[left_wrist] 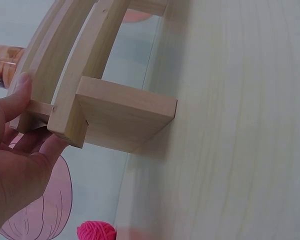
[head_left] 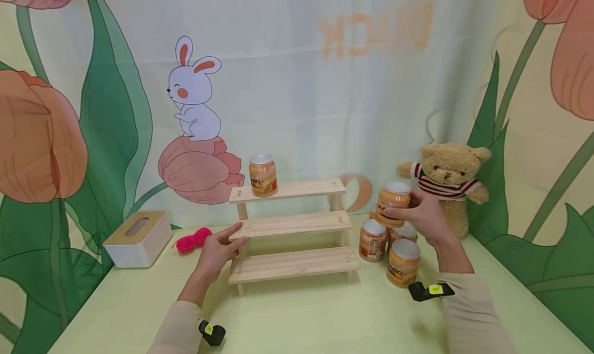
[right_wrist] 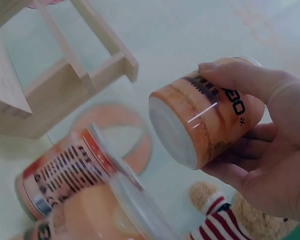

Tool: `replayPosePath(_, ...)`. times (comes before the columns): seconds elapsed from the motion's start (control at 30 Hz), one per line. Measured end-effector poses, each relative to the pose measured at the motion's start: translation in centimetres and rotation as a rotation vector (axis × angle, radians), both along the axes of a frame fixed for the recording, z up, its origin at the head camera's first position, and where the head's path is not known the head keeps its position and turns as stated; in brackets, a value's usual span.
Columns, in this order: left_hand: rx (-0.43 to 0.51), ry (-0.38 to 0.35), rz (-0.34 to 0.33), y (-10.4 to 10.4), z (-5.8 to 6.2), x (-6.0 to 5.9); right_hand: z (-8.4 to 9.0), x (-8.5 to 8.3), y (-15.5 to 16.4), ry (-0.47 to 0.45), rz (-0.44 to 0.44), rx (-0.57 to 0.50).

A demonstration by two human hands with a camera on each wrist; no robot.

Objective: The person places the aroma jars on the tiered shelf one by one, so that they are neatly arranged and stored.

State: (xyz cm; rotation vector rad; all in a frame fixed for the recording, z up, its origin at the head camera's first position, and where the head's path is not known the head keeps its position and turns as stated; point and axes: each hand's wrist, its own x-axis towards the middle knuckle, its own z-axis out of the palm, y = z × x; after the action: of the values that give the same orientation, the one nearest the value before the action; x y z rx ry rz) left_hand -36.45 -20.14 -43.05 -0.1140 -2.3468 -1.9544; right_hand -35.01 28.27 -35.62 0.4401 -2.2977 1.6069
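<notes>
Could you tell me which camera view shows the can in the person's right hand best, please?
The right wrist view: the held can fills the frame, with its base, its label and the right hand whose fingers curl round it. The head view shows it small, lifted above the other cans. The left wrist view does not show it.

A teddy bear [head_left: 448, 183] sits far right. A white tissue box [head_left: 135, 239] and pink yarn [head_left: 193, 239] lie left.
</notes>
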Motion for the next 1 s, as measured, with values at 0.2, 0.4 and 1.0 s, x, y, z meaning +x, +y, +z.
replayPosePath(0.2,-0.003,0.004,0.0,0.1,0.1,0.1,0.4,0.3,-2.5,-0.034,0.039,0.003)
replayPosePath(0.4,-0.006,0.018,-0.001,0.0,0.2,0.1,0.5,0.5,-5.2,-0.058,0.095,-0.024)
replayPosePath(1.0,0.001,0.004,0.013,0.0,0.0,0.0,0.5,0.0,-10.1,-0.071,0.17,-0.04)
